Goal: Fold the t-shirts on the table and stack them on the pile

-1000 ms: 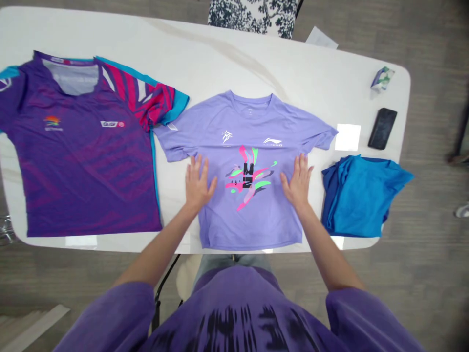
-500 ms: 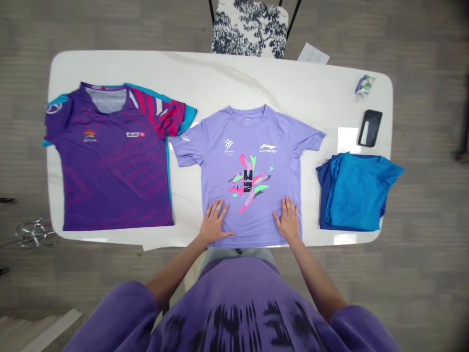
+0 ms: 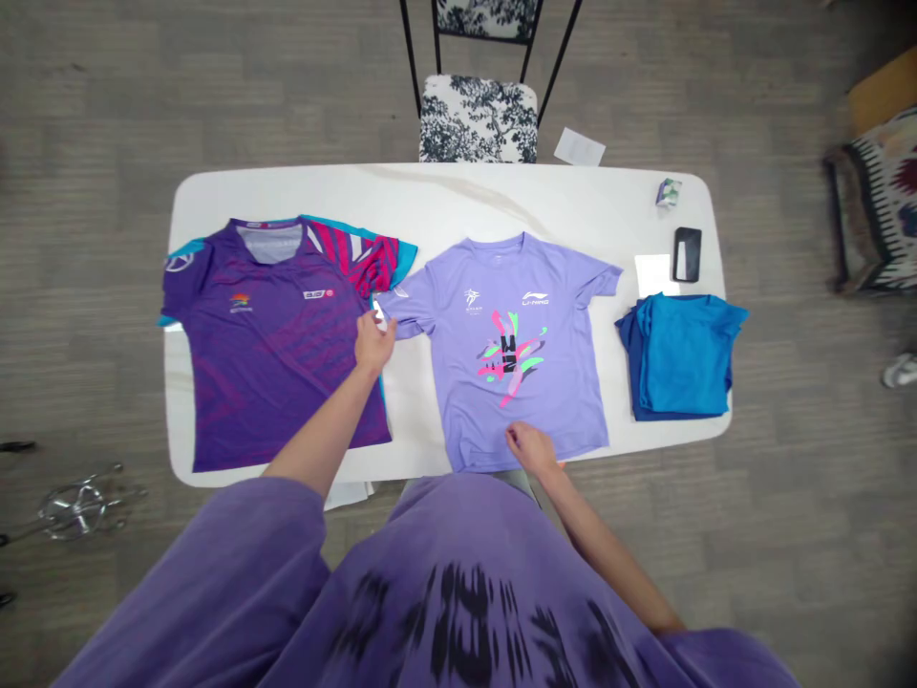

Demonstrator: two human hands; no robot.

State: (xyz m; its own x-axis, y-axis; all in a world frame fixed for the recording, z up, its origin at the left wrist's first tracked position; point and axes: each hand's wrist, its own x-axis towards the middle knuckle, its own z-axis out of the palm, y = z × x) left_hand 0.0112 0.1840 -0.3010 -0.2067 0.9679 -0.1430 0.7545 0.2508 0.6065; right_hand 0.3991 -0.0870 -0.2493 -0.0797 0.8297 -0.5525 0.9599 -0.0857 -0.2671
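A lilac T-shirt [image 3: 516, 382] with a pink and green print lies flat on the white table [image 3: 501, 205], front up. My left hand [image 3: 373, 342] is closed on the tip of its left sleeve, beside the dark purple jersey [image 3: 272, 354]. My right hand [image 3: 530, 447] pinches the shirt's bottom hem near the table's front edge.
A folded pile of blue shirts [image 3: 680, 354] sits at the table's right end. A black phone [image 3: 686, 254], a white card [image 3: 650, 275] and a small packet [image 3: 668, 192] lie behind it. A patterned chair [image 3: 479, 117] stands at the far side.
Both hands slid down the lilac shirt to its hem. Then my left hand went up to the left sleeve and my right closed on the hem. The view has pulled back.
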